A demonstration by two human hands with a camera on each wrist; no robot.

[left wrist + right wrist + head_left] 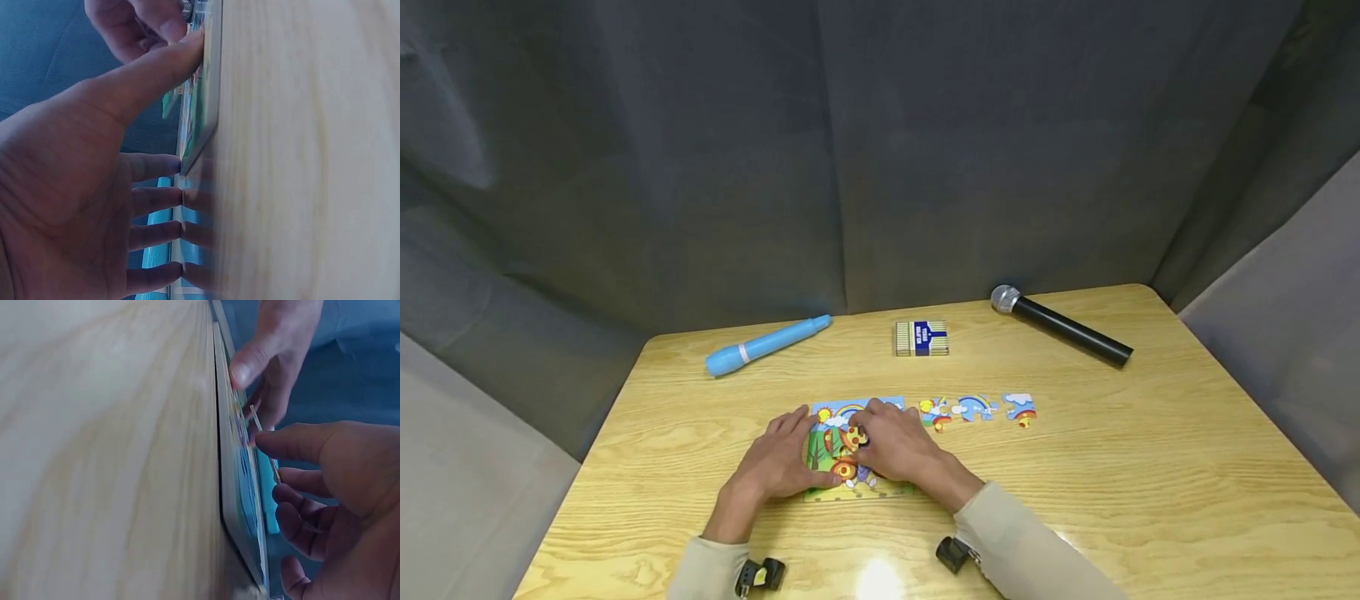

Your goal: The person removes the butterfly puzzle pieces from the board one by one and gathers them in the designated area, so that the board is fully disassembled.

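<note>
A colourful cartoon jigsaw puzzle [891,489] lies flat on the table in front of me. My left hand [782,458] is at its left side, the fingers extended with their tips on the table and the thumb [156,72] lying along the near part of the picture. Above the puzzle my right hand [895,442] pinches a thin puzzle piece [274,465] between thumb and fingers, tilted over the surface in the right wrist view. The right hand hides part of the picture in the head view.
Right of the puzzle lie three loose pieces: a sun piece [936,408], a rainbow piece [976,407] and a cloud piece [1019,407]. Farther back are a blue marker-shaped stick [771,342], a box of thin sticks [921,339] and a black microphone [1067,329]. A dark curtain [850,167] hangs behind the table.
</note>
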